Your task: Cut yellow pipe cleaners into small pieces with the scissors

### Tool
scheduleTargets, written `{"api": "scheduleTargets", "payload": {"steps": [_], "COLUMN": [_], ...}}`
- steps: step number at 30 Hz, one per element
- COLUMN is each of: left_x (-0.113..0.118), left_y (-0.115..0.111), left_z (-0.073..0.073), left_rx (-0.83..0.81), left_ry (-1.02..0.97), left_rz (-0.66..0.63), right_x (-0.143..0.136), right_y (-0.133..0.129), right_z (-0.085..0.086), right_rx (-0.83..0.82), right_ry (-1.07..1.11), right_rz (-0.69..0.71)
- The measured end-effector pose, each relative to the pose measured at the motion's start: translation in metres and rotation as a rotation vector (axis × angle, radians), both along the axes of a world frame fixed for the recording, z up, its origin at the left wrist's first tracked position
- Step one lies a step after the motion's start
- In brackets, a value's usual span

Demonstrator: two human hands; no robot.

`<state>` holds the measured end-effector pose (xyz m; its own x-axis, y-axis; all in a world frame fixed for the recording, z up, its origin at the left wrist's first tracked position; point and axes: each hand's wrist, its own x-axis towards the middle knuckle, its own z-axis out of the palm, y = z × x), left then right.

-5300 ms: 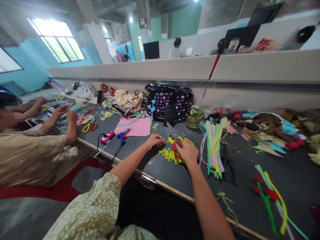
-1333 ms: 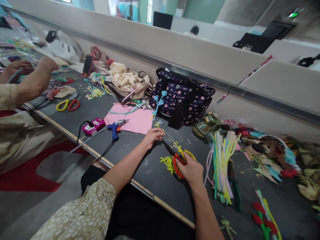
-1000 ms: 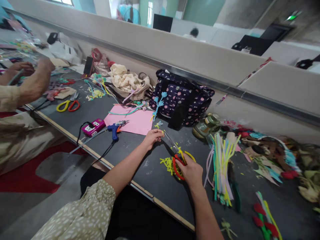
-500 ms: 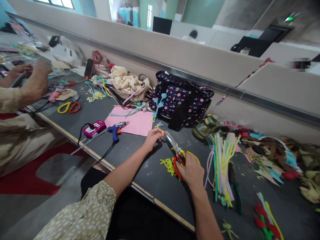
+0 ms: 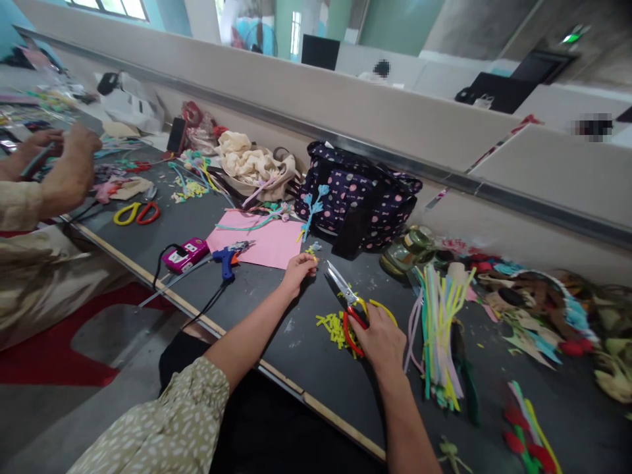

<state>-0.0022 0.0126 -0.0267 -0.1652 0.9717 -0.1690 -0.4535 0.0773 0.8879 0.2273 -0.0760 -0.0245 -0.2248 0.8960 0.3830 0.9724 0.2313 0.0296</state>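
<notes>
My right hand [image 5: 381, 337] is closed round the red and yellow handles of a pair of scissors [image 5: 351, 297], whose blades point away and to the left. My left hand [image 5: 299, 272] is pinched a short way left of the scissor tips; what lies between its fingers is too small to make out. Small yellow and blue bits [image 5: 313, 249] lie just beyond those fingertips. Below the scissors is a loose heap of short yellow cut pieces [image 5: 336, 329], partly behind the handles. A bundle of coloured fuzzy stems [image 5: 442, 336] lies right of my right hand.
Left of my hands are a blue glue gun [image 5: 227, 259], a pink sheet [image 5: 276, 247] and a magenta power strip [image 5: 185, 255]. A dotted bag [image 5: 358, 191] and a glass jar [image 5: 407, 250] stand behind. A co-worker's hands [image 5: 69, 155] work at far left, near other scissors [image 5: 137, 212].
My left hand has drawn back left, away from the scissor tips, towards the small bits. The scissors stay in my right hand, nearly still.
</notes>
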Motion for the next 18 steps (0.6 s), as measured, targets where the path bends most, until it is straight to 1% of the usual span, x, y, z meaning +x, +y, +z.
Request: {"api": "scheduleTargets", "payload": {"steps": [5,8,13,18], "left_x": [-0.0027,-0.0039,-0.0043,-0.0016], "left_y": [0.0026,0.0027,0.0018,0.0003], "left_z": [-0.0070,-0.0085,-0.0064,-0.0049], "left_rx": [0.017,0.025,0.032,0.033], "left_ry": [-0.124,-0.171,-0.186,-0.174], "left_rz": [-0.051,-0.074,-0.117,-0.140], "right_x": [0.0019,0.0020,0.0000,0.0002], "right_y": [0.0008,0.0004,-0.0001,0.0010], "right_z": [-0.0028,-0.0027,-0.0013,-0.0044], "right_rx": [0.058,0.095,0.086,0.090], "right_ry": [0.043,0.068,0.097,0.141], "right_rz": [0.030,0.054,0.075,0.099]}}
